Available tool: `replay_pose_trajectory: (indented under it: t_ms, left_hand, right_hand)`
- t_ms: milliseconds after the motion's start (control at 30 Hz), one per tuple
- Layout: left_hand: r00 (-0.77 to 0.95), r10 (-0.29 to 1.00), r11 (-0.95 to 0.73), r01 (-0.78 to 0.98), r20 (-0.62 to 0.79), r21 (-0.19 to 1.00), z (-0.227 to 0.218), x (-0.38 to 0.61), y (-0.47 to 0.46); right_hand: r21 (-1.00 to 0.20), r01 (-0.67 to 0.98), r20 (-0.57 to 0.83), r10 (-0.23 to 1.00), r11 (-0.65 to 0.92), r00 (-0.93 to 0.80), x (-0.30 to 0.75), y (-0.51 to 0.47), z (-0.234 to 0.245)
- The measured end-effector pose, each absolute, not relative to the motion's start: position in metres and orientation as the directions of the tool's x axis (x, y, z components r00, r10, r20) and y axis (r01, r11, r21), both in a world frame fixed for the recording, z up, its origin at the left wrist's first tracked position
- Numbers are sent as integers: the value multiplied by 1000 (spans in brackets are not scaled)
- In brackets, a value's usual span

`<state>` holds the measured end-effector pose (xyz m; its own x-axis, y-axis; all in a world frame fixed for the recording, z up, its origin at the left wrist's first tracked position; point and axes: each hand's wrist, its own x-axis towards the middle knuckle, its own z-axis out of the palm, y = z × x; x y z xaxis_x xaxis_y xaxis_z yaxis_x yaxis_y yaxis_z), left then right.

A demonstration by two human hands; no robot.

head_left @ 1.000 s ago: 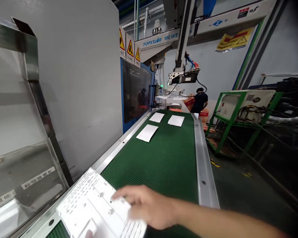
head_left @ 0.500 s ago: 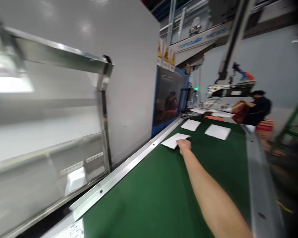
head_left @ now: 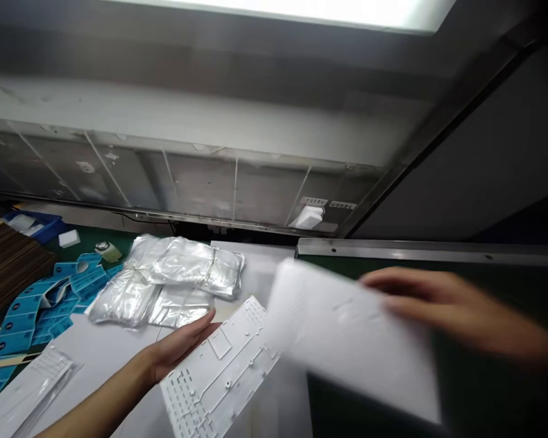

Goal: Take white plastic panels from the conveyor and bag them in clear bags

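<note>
My left hand [head_left: 182, 345] grips a white plastic panel [head_left: 226, 371] by its upper left edge, its fingers partly hidden behind it. Slots, thin ribs and small posts show on the panel's upturned face, and it is tilted. To the right, my right hand [head_left: 420, 304] pinches a flat white panel [head_left: 347, 331] near its upper edge. Motion smears that piece, so its surface detail cannot be read. Its left end overlaps the slotted panel in view; whether the two touch I cannot tell.
Bundles of clear plastic bags [head_left: 178, 274] lie on the white worktop [head_left: 105, 350]. Blue label strips [head_left: 31, 313], brown cardboard [head_left: 11, 267] and a bagged white panel [head_left: 27, 389] are at left. A metal rail [head_left: 415, 249] edges the dark green belt [head_left: 347, 404] at right.
The view has swung left from the conveyor to the worktop. My right hand has brought a white panel off the belt. My left hand, unseen before, now holds the slotted panel.
</note>
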<state>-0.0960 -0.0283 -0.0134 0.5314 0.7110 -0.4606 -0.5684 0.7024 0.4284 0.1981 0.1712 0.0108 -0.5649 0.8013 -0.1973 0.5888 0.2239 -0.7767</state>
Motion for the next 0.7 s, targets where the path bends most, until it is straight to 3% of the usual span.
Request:
replay_pose_trajectory:
  t_ms: [200, 300, 367, 433, 533, 600, 667, 700]
  left_hand:
    - [659, 593, 791, -373, -462, 484, -24, -136, -82]
    - [731, 570, 789, -360, -375, 498, -27, -163, -117]
    - [738, 599, 754, -391, -309, 528, -30, -181, -140]
    - [714, 646, 706, -427, -269, 565, -34, -198, -162]
    - [627, 737, 633, -508, -252, 584, -41, -218, -191]
    - [528, 808, 567, -581, -261, 583, -46, -227, -206]
    - [389, 877, 477, -629, -282, 614, -54, -231, -218]
    - [314, 904, 427, -626, -290, 652, -59, -231, -221]
  right_hand:
    - [-831, 478, -279, 530, 284, -800, 91, 40, 65]
    - [-859, 399, -365, 164, 321, -917, 32, 2, 79]
    - [-858, 358, -384, 2, 368, -923, 0, -18, 79]
    - [-827, 307, -297, 97, 471, -950, -21, -36, 73]
    - [-760, 325, 44, 544, 563, -838, -30, -65, 57]
    - [-829, 395, 157, 843, 395, -515, -26, -87, 36]
    - [-933, 351, 18, 982, 84, -188, -23, -112, 7]
    - [-954, 293, -101, 986, -59, -130, -24, -124, -10]
